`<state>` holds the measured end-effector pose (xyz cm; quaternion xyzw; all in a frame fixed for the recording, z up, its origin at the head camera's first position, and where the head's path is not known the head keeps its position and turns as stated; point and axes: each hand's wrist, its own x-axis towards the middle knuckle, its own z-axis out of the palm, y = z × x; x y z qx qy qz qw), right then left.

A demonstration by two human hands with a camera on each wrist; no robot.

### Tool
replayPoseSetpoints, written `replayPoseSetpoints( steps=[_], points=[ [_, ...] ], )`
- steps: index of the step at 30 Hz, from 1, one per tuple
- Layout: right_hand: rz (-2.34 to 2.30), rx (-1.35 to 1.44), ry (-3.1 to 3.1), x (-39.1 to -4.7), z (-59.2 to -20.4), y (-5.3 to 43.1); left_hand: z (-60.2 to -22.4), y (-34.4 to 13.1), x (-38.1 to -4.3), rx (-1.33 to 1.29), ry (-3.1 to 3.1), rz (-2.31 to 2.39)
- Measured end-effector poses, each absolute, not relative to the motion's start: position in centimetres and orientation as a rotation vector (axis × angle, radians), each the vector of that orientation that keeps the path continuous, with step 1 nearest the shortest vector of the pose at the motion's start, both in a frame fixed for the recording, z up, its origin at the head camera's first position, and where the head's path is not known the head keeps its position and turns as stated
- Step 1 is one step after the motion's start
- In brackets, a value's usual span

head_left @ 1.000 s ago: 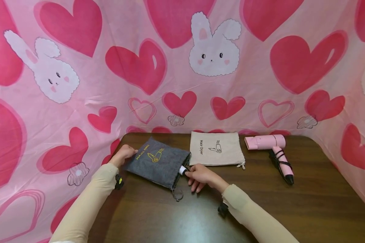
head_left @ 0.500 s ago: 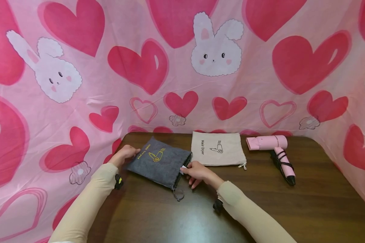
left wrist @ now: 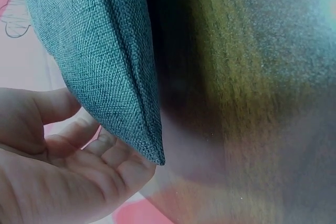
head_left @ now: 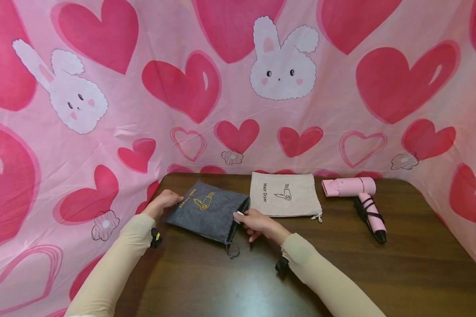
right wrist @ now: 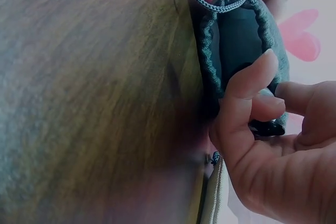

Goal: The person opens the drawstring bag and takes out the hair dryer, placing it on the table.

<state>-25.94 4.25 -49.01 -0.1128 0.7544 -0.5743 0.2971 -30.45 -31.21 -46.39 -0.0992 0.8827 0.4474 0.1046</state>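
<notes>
A dark grey drawstring bag with a yellow hair dryer print lies slanted on the left of the table. My left hand pinches its closed far-left end, thumb above and fingers underneath in the left wrist view. At the bag's mouth, my right hand holds a small white piece between thumb and fingers. Most of that piece is hidden by the hand and the bag. The right wrist view shows a black object inside the gathered mouth, and a grey drawstring loop hanging over the opening.
Behind my right hand lies a flat beige bag printed "Hair Dryer". Farther right rests a pink hair dryer with its black cord wound round the handle. A pink heart-patterned cloth surrounds the brown table.
My right hand has moved slightly left, closer to the bag's mouth, and less of the white piece shows outside. My left hand stays at the bag's closed end.
</notes>
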Motion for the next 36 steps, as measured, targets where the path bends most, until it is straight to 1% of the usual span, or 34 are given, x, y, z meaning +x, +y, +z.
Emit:
replayPoseSetpoints(
  steps=[4, 10, 25, 36],
  points=[
    [-1.514, -0.329, 1.982, -26.07, -48.88, 4.3, -46.41, -31.26, -30.55, -0.26, 2.664, 1.247],
    [-1.493, -0.358, 1.951, -26.32, -48.85, 4.48, -46.84, -31.17, -30.92, -0.277, 2.688, 1.251],
    [-1.611, -0.308, 1.882, -26.55, -49.27, 4.0, -46.8, -30.85, -30.76, -0.327, 2.676, 1.322],
    [-1.569, -0.381, 1.83, -26.84, -49.53, 4.22, -47.29, -30.54, -31.09, -0.355, 2.692, 1.316]
  ],
)
